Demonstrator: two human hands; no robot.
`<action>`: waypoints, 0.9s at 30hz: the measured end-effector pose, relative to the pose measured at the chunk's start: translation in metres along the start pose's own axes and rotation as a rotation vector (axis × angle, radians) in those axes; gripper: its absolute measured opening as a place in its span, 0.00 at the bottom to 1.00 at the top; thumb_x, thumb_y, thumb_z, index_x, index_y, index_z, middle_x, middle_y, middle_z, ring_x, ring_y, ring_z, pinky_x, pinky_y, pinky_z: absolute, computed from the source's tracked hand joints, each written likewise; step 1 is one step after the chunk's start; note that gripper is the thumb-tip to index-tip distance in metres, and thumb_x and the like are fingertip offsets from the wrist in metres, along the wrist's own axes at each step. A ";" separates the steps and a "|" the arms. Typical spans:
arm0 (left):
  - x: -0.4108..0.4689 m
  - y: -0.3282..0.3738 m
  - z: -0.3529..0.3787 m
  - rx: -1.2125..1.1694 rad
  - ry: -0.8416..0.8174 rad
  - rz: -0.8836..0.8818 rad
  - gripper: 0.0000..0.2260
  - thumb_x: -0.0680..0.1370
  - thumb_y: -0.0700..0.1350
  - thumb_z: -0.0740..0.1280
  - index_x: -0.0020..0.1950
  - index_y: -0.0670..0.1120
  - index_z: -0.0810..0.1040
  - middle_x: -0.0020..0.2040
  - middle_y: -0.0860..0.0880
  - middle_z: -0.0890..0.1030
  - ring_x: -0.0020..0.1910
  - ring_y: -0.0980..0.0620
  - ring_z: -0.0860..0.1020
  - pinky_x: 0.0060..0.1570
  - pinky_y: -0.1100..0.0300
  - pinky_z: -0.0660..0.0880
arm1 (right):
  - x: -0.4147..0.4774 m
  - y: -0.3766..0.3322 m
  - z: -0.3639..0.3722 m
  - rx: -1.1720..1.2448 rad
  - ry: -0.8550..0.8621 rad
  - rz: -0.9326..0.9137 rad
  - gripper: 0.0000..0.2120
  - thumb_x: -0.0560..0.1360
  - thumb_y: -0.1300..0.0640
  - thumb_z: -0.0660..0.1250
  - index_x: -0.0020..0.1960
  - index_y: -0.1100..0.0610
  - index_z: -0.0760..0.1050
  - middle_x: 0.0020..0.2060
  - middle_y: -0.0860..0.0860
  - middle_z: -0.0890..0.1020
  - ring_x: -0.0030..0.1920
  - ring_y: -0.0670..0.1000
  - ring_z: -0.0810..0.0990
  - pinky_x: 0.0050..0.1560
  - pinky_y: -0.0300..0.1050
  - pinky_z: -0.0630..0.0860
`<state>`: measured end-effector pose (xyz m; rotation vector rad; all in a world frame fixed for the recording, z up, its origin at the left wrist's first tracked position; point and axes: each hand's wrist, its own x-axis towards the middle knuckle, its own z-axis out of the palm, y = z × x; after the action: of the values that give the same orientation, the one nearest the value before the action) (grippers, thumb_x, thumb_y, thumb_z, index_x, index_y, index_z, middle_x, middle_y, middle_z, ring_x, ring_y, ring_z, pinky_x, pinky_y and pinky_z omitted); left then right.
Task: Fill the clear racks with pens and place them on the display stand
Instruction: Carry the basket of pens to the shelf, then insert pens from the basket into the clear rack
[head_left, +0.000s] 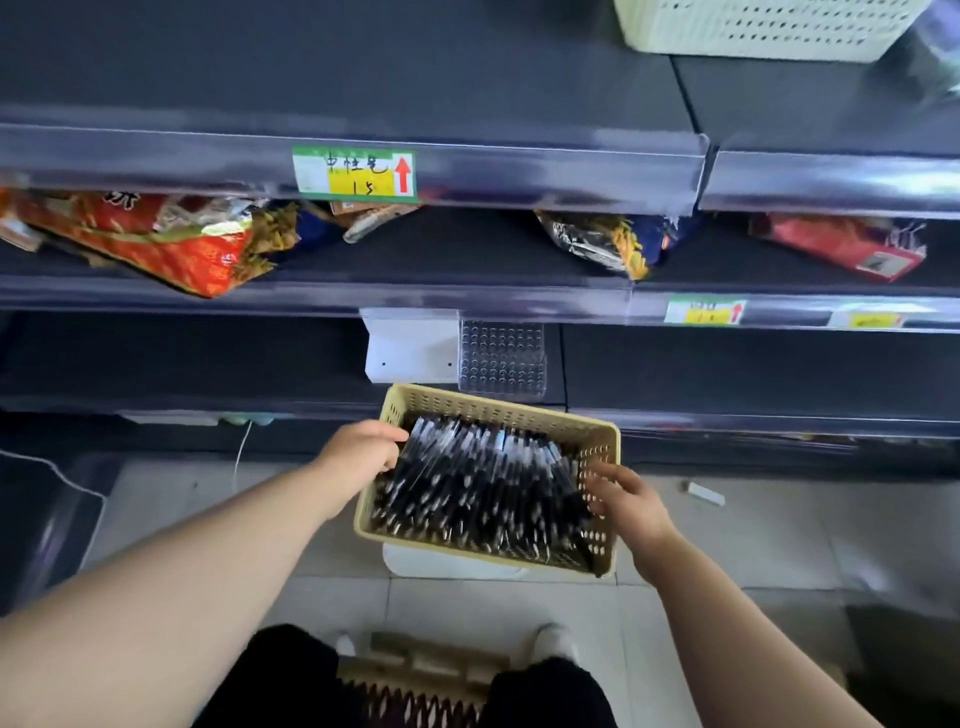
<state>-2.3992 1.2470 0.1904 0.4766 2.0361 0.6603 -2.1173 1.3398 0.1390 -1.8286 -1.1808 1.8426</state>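
Observation:
A yellow perforated basket (498, 410) sits low in front of the shelves, packed with black pens (483, 493). My left hand (361, 448) is at the basket's left rim, fingers curled into the pile of pens. My right hand (626, 501) hovers at the basket's right wall with fingers spread and nothing in it. A clear rack (501, 358) full of small holes stands on the lower shelf just behind the basket, beside a white stand (410, 348). No pens stand in the rack.
Dark shelves rise in tiers, with snack bags (156, 244) on the middle one and a price label (355, 174) above. A cream basket (769, 26) sits top right. A white stool (441, 564) lies under the pen basket. My knees and another basket (415, 686) are below.

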 end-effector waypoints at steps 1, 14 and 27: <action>0.008 -0.004 0.006 0.002 -0.003 -0.008 0.16 0.74 0.33 0.61 0.53 0.48 0.81 0.53 0.48 0.79 0.50 0.52 0.76 0.38 0.68 0.67 | 0.008 0.004 -0.001 -0.011 0.000 -0.003 0.07 0.76 0.59 0.65 0.52 0.49 0.77 0.45 0.52 0.79 0.41 0.50 0.78 0.46 0.48 0.77; 0.180 -0.138 0.058 0.073 -0.095 -0.056 0.13 0.75 0.33 0.61 0.51 0.45 0.81 0.49 0.44 0.82 0.51 0.48 0.80 0.45 0.63 0.70 | 0.174 0.121 0.068 -0.077 0.052 0.037 0.05 0.75 0.57 0.67 0.48 0.47 0.77 0.44 0.50 0.79 0.43 0.52 0.78 0.46 0.52 0.79; 0.293 -0.280 0.115 -0.211 0.137 0.211 0.08 0.75 0.35 0.64 0.45 0.44 0.81 0.44 0.45 0.82 0.34 0.49 0.79 0.40 0.60 0.74 | 0.266 0.249 0.122 -0.070 0.102 -0.149 0.06 0.75 0.59 0.65 0.47 0.50 0.78 0.41 0.52 0.81 0.39 0.52 0.79 0.35 0.41 0.78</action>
<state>-2.4698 1.2237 -0.2246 0.5382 2.0307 1.0490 -2.1882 1.3303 -0.2390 -1.7950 -1.3209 1.6277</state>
